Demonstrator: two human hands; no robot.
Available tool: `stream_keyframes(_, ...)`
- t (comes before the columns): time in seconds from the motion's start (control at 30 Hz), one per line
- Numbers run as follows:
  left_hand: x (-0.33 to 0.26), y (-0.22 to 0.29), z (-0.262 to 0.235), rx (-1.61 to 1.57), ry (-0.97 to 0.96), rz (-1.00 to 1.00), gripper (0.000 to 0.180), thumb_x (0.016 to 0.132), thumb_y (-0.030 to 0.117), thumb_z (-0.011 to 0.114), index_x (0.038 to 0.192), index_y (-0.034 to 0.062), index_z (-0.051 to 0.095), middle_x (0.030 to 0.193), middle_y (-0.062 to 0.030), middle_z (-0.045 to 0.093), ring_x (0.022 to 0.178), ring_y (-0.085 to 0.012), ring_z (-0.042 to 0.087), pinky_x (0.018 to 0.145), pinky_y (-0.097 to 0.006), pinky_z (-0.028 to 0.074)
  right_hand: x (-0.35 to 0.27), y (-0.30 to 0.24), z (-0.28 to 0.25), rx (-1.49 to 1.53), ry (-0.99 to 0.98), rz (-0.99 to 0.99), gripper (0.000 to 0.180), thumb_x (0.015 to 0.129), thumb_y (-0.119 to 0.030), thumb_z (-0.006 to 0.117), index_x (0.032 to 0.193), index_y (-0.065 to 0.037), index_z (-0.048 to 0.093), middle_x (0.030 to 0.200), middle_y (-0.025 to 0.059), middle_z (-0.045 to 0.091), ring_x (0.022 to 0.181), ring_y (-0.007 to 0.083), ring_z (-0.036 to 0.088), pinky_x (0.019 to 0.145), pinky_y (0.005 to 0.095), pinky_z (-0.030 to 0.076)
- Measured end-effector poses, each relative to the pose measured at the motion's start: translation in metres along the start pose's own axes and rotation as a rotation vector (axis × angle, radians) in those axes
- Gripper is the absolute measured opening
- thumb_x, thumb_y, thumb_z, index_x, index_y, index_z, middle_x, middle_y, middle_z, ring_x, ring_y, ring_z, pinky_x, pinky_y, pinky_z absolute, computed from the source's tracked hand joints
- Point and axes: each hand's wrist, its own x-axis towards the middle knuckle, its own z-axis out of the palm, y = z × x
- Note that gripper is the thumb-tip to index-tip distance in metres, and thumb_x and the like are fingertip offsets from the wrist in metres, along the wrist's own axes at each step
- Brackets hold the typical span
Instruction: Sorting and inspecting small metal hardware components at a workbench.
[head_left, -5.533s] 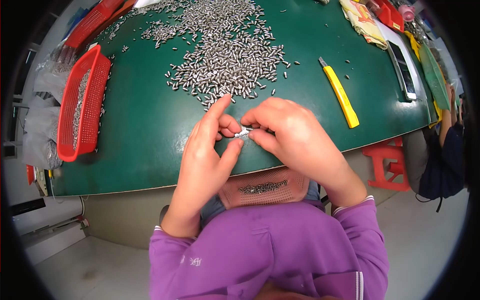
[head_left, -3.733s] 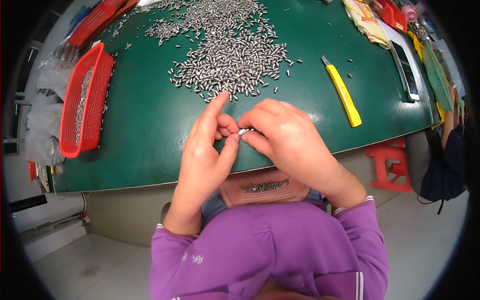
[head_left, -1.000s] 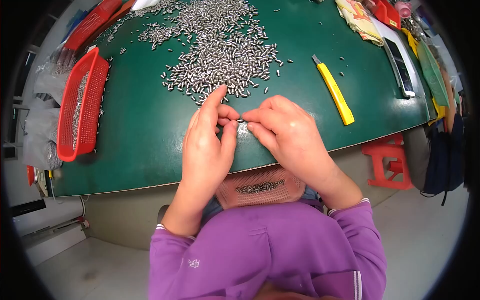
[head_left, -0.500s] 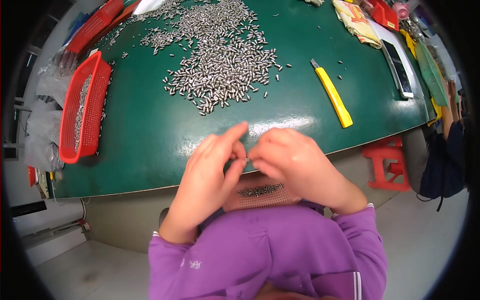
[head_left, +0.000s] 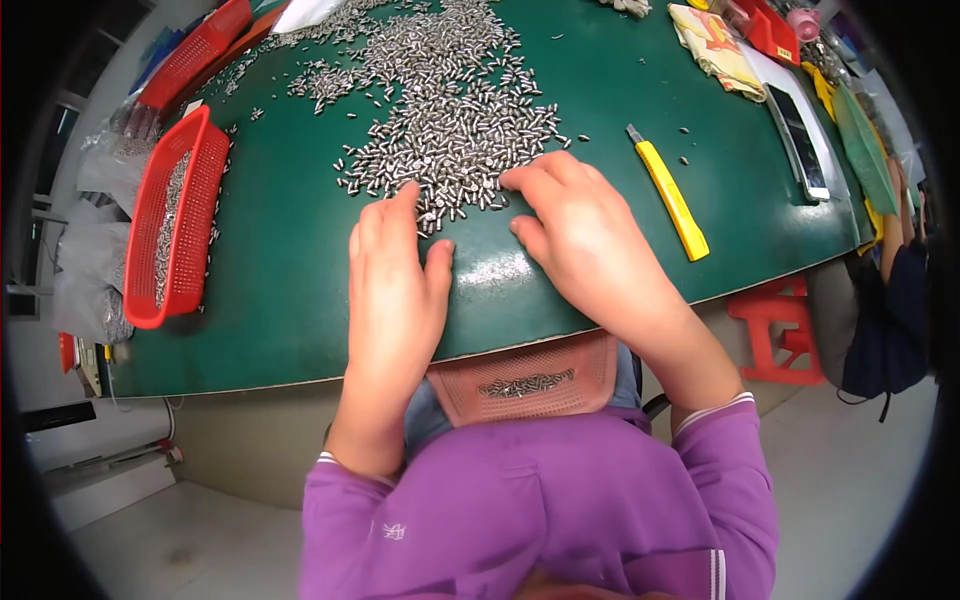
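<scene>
A wide heap of small shiny metal parts [head_left: 450, 130], short and bullet-shaped, lies on the green table [head_left: 280, 270]. At the heap's near edge is my left hand [head_left: 395, 255], thumb and fingers apart, its fingertips beside the closest parts. My right hand [head_left: 575, 215] reaches the heap's near right side, index fingertip at the parts and thumb held away from it. I see nothing in either hand. On my lap, below the table edge, rests a pink mesh basket [head_left: 455, 393] with a small pile of the same kind of metal parts inside.
A yellow utility knife [head_left: 672, 200] lies to the right, its blade pointing away. Beyond it are a phone [head_left: 797, 140] and a patterned cloth [head_left: 715, 50]. At left stands a long red basket [head_left: 143, 250] of metal parts. A red stool [head_left: 775, 330] is under the table's right side.
Both hands have moved forward from the table's front edge to the heap and spread apart. Their fingers, pinched around a small part before, are now open. More of the lap basket shows.
</scene>
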Motion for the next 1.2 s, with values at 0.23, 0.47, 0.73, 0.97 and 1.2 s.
stream_keyframes(0.23,-0.003,0.009,0.005,-0.22,-0.073,0.064,0.056,0.082,-0.008,0.068,0.136,-0.0014,0.054,0.107,-0.0157,0.06,0.091,-0.0293,0.061,0.083,-0.04,0.053,-0.006,-0.008,0.01,0.194,-0.043,-0.04,0.028,0.085,0.004,0.061,0.113,0.002,0.062,0.105,0.0192,0.063,0.098,0.0407,0.06,0.087,0.0482,0.051)
stream_keyframes(0.47,-0.015,0.006,0.009,-0.33,-0.014,0.129,0.064,0.083,-0.012,0.066,0.144,0.0021,0.051,0.106,-0.0132,0.062,0.09,-0.0244,0.061,0.08,-0.037,0.054,-0.017,-0.01,0.006,0.269,-0.032,0.033,0.024,0.085,0.002,0.066,0.109,-0.001,0.063,0.104,0.0161,0.063,0.097,0.0387,0.061,0.085,0.0468,0.051)
stream_keyframes(0.73,-0.014,0.001,0.012,-0.329,-0.022,0.169,0.065,0.083,-0.013,0.065,0.144,0.0031,0.051,0.099,-0.011,0.064,0.092,-0.0253,0.062,0.083,-0.037,0.053,-0.013,-0.009,0.005,0.201,-0.052,-0.012,0.015,0.085,0.0,0.067,0.1,-0.002,0.064,0.096,0.0143,0.062,0.092,0.0378,0.061,0.08,0.0466,0.051)
stream_keyframes(0.97,-0.018,0.001,0.013,-0.319,0.016,0.141,0.066,0.082,-0.014,0.061,0.145,0.003,0.05,0.1,-0.01,0.064,0.094,-0.0241,0.061,0.084,-0.037,0.053,-0.008,-0.011,0.01,0.175,-0.067,-0.026,0.009,0.087,-0.005,0.068,0.095,-0.004,0.064,0.091,0.0136,0.059,0.087,0.0353,0.059,0.075,0.0448,0.051)
stream_keyframes(1.2,-0.017,0.0,0.01,-0.29,-0.018,0.176,0.068,0.08,-0.015,0.058,0.145,0.0022,0.05,0.099,-0.0099,0.064,0.094,-0.0246,0.061,0.085,-0.038,0.052,-0.011,-0.01,0.007,0.158,-0.053,-0.042,0.006,0.087,-0.004,0.067,0.092,-0.005,0.064,0.09,0.0131,0.059,0.086,0.0342,0.058,0.074,0.0443,0.051)
